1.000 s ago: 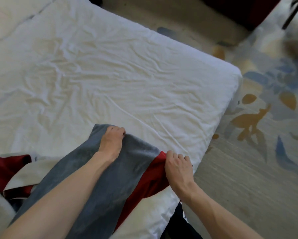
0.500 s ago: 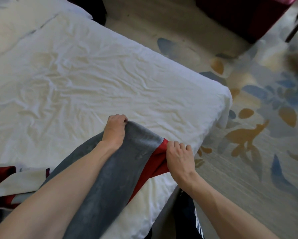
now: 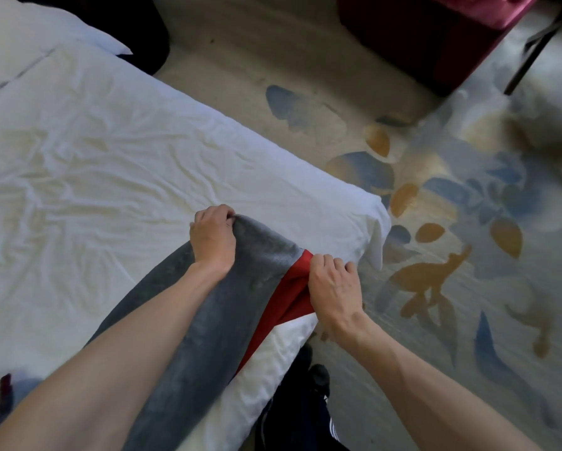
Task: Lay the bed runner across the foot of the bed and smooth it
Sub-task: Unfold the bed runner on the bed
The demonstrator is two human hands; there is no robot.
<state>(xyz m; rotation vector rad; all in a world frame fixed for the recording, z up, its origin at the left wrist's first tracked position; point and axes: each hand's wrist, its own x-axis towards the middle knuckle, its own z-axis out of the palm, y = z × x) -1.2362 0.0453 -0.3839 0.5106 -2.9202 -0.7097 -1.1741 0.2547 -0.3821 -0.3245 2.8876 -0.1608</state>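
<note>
The bed runner is a grey cloth with a red band along its right side. It runs from the lower left up toward the corner of the bed, which is covered in a wrinkled white sheet. My left hand grips the runner's grey end, fingers curled over the edge. My right hand grips the red band at the bed's side edge. The held end is lifted and bunched between both hands. My left forearm hides part of the runner.
A patterned carpet with blue and orange leaf shapes lies right of the bed. A dark red seat stands at the top right, a thin black leg beside it. A white pillow lies top left. My dark trousers stand against the bed's side.
Both hands have pulled the runner's end farther toward the bed's corner and lifted it off the sheet. The red and white cloth at the lower left has nearly left the view.
</note>
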